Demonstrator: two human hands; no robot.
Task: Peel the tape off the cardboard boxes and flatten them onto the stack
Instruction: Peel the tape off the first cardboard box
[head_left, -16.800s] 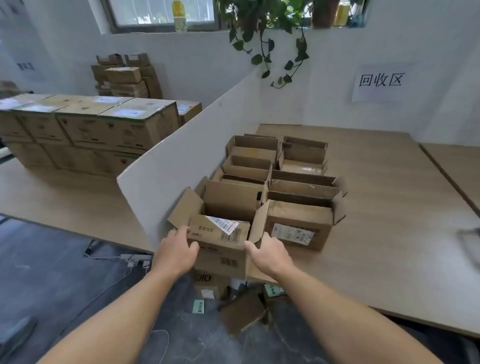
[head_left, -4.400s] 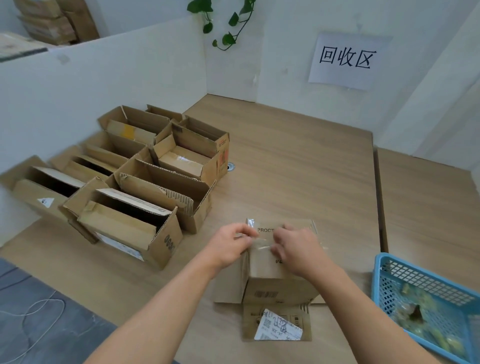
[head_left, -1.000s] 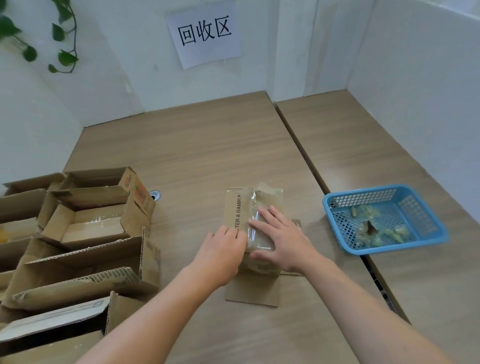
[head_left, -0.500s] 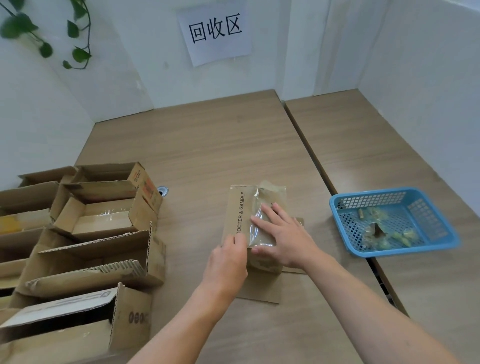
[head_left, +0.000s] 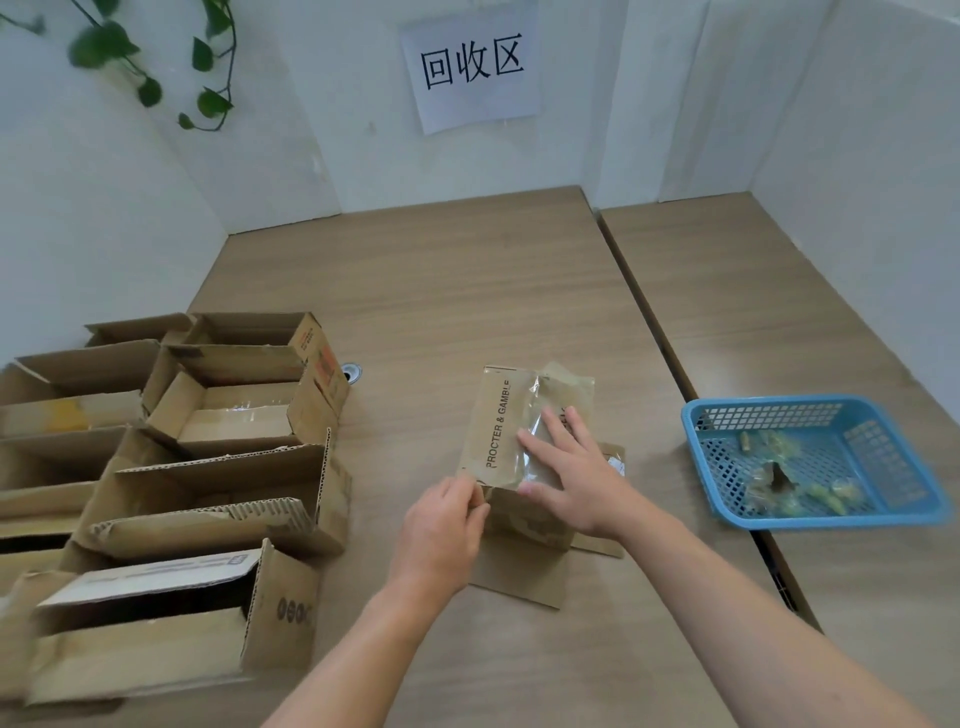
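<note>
A small cardboard box (head_left: 496, 421) printed "PROCTER & GAMBLE" stands upside down on the wooden table, its bottom up and its lower flaps spread flat on the wood. A strip of clear tape (head_left: 530, 410) runs along the box's top seam, wrinkled and lifted at the far end. My right hand (head_left: 566, 467) lies flat on the tape with straight fingers, pressing the box down. My left hand (head_left: 447, 525) pinches the near left edge of the box where the tape wraps over.
Several open cardboard boxes (head_left: 218, 473) stand in rows at the left. A blue plastic basket (head_left: 810, 462) with crumpled tape scraps sits at the right, across the seam between two tables. White walls with a paper sign (head_left: 470, 67) close the back.
The view shifted a little. My left hand slid slightly toward me along the box's near edge. My right hand stays flat on the tape.
</note>
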